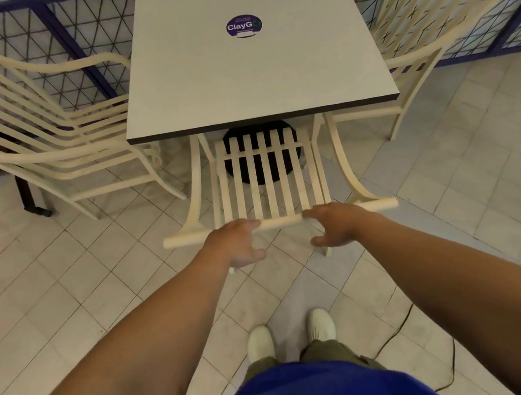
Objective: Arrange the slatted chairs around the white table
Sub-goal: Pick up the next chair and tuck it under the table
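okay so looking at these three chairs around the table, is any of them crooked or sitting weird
The left chair stands out: it sits at an angle to the white table, while the near chair and right chair look square to it. Nothing looks spilled or broken.

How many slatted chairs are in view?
3: one chair left of the table, one right, one at the near side. The far side is hidden.

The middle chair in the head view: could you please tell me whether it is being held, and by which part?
Yes. Both the left hand and right hand hold the middle chair by the top rail of its backrest.
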